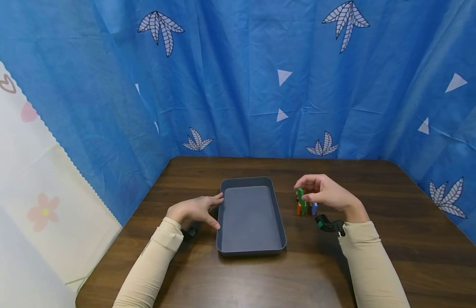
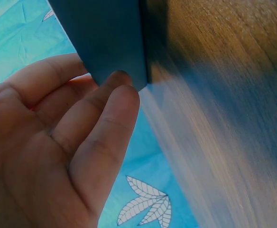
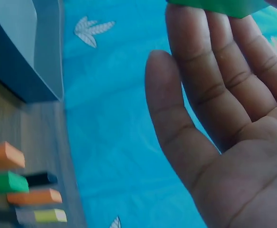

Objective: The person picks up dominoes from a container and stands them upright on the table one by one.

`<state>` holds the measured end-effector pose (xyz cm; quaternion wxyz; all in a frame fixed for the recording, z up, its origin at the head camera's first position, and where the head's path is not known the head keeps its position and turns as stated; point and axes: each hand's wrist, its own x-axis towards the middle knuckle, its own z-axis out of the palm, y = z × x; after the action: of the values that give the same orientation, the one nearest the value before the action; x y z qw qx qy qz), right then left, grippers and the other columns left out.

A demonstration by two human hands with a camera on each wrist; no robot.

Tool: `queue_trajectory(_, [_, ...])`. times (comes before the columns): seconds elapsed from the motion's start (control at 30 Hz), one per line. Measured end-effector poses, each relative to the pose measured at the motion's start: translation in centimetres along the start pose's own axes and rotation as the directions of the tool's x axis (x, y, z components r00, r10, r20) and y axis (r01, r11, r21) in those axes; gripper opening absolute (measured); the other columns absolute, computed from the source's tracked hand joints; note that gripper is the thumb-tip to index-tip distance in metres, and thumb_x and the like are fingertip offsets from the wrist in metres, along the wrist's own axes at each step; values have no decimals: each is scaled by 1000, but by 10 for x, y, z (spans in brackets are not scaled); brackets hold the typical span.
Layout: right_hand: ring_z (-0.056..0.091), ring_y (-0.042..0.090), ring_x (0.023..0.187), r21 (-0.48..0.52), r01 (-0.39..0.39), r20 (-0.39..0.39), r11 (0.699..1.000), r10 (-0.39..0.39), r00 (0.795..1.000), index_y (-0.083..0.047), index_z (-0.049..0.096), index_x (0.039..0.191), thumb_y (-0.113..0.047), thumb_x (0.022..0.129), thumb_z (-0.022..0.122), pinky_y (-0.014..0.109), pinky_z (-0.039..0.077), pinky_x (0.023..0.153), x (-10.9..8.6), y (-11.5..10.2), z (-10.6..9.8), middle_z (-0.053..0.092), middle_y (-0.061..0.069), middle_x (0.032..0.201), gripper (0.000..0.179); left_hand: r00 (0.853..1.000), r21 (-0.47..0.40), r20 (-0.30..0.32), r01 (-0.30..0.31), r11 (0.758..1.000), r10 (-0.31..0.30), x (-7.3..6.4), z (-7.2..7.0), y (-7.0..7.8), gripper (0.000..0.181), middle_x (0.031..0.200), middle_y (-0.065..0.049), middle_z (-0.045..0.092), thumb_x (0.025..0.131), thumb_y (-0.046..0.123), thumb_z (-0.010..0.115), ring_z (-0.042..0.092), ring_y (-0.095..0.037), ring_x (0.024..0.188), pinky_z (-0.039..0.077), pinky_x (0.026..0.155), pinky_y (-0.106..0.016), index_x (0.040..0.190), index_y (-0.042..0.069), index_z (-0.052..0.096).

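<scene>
A dark grey rectangular tray point(image 1: 250, 220) lies on the table, its inside bare. Against its left wall rest the spread fingers and thumb of my left hand point(image 1: 194, 209); the left wrist view has the fingertips point(image 2: 124, 102) right at the tray's corner. To the right of the tray, my right hand point(image 1: 327, 192) pinches a green block point(image 1: 300, 193) between thumb and fingers. Directly below it stand several small coloured blocks, among them an orange block point(image 1: 298, 209) and a blue block point(image 1: 314, 208). The right wrist view catches only the lower edge of the held green block point(image 3: 219, 7).
In the right wrist view, orange, green, black and yellow blocks point(image 3: 34, 195) stand close together at lower left. The brown wooden table point(image 1: 245, 278) ends at a blue patterned curtain point(image 1: 230, 85) behind, and a white cloth point(image 1: 34, 171) hangs at left.
</scene>
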<state>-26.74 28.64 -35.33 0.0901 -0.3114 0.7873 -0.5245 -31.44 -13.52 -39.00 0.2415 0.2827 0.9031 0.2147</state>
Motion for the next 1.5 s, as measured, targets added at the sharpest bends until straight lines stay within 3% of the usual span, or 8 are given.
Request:
queue_trajectory(0.2, [64,12,85,-30,-3,-46,1000,2,999,5,60,113,1,94,65,32,58,74,-12,5,-13,71,2,98,21,1000,-2,0,-9,1000,9,0,0,-2,102,169,-7,13,80,38,84,28,-31,152,32,120,-49,158,5,28])
queue_trajectory(0.33, [64,13,84,-46,0,-88,999,-4,996,11,56,113,2,94,64,27,56,73,-20,10,-20,71,2,98,23,1000,-12,-1,-2,1000,2,-1,0,-2,101,170,-5,13,80,37,84,28,-29,152,32,120,-48,158,6,28])
queue_trajectory(0.6, [63,16,81,-31,-32,-139,999,27,990,9,55,108,4,93,63,25,57,75,-36,27,-31,68,2,92,18,1000,-27,-5,-4,1000,4,-1,1,-1,101,169,-7,14,80,36,85,30,-30,151,33,119,-49,157,5,28])
queue_trajectory(0.77, [63,14,81,-48,-81,-171,996,71,983,9,56,109,1,93,65,26,57,75,-43,33,-34,68,3,92,20,1000,-13,-4,-4,1000,4,-1,1,0,100,169,-7,14,80,36,84,26,-30,153,31,120,-49,157,5,28])
queue_trajectory(1.1, [67,18,85,-56,-180,-198,982,166,966,-4,66,109,-5,93,69,27,59,79,-50,51,-41,70,12,97,17,1000,6,-5,-14,1000,14,0,1,-1,100,169,-8,14,81,37,83,21,-32,154,28,121,-50,157,4,28])
queue_trajectory(1.37, [66,13,87,-22,-265,-238,964,253,938,14,54,120,-9,92,71,22,57,81,-52,64,-41,69,3,99,40,1000,16,-2,-9,1000,9,-1,1,-1,100,169,-8,14,81,39,83,21,-33,154,28,121,-52,158,5,28])
queue_trajectory(1.5, [66,12,88,-25,-288,-232,957,275,933,13,56,119,-8,92,70,21,57,82,-54,71,-41,68,5,100,37,1000,17,2,-14,1000,14,0,2,-1,100,169,-8,13,82,38,83,21,-34,154,28,121,-52,158,5,27])
